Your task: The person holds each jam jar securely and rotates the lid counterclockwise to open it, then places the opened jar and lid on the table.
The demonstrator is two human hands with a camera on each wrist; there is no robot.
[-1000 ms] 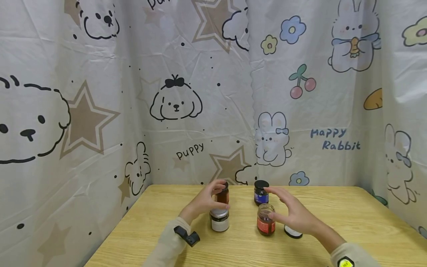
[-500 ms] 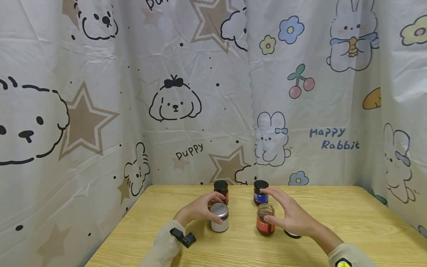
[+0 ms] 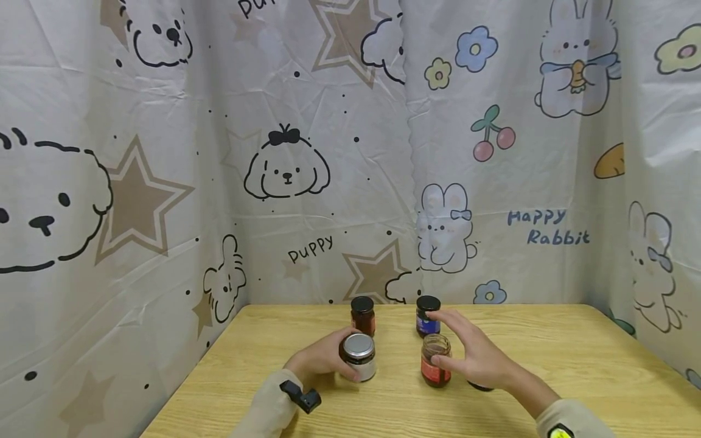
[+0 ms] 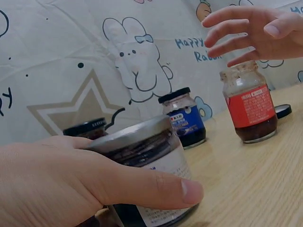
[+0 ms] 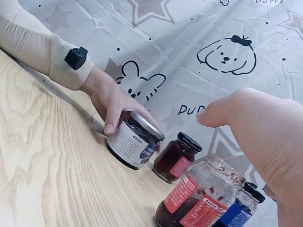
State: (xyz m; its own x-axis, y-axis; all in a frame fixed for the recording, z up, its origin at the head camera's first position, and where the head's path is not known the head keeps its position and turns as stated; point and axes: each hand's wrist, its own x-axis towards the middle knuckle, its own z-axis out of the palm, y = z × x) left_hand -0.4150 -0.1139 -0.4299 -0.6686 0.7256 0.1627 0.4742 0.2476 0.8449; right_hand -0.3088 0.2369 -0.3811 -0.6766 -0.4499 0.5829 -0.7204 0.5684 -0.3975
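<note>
My left hand (image 3: 320, 354) grips a silver-lidded jar (image 3: 359, 347) with a white label, thumb along its near side; the far fingers are mostly hidden behind it. The jar stands on the table. To the right is a lidless glass jar (image 3: 436, 370) with a red label and dark contents, residue smeared inside its neck (image 5: 222, 168). My right hand (image 3: 484, 358) hovers just beside that jar, fingers spread and loosely bent; the left wrist view shows the fingers (image 4: 227, 35) above its rim, holding nothing.
Behind stand a black-lidded jar (image 3: 362, 315) of dark red contents and a black-lidded jar with a blue label (image 3: 428, 325). A loose lid (image 4: 283, 111) lies right of the lidless jar, partly under my right hand. A printed curtain (image 3: 328, 182) hangs at the table's back.
My left hand has come down from above the back-left jar toward me and taken hold of the silver-lidded jar. My right hand has shifted only slightly.
</note>
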